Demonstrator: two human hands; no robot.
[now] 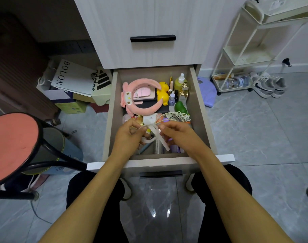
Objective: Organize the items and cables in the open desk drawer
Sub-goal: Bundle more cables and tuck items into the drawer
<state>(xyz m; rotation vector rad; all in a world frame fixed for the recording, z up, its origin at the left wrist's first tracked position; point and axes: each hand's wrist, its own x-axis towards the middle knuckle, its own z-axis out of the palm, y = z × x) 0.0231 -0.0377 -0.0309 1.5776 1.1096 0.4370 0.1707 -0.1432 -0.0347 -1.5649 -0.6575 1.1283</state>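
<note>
The open drawer (200,106) is pulled out toward me and full of items. Over its front half, my left hand (127,135) and my right hand (176,133) both pinch a white flat cable (157,137) that loops and hangs between them. A tangle of thin white cables (178,116) lies just behind my right hand. At the back sit a pink plush headband (142,97), a yellow duck toy (163,93), small bottles (180,85) and a green object (180,106). My hands hide items in the drawer's front part.
A closed drawer with a black handle (153,38) is above. A red-seated stool (13,146) stands left. Paper bags and boxes (74,81) sit on the floor at left. A white trolley (246,55) and shoes (270,85) are at right.
</note>
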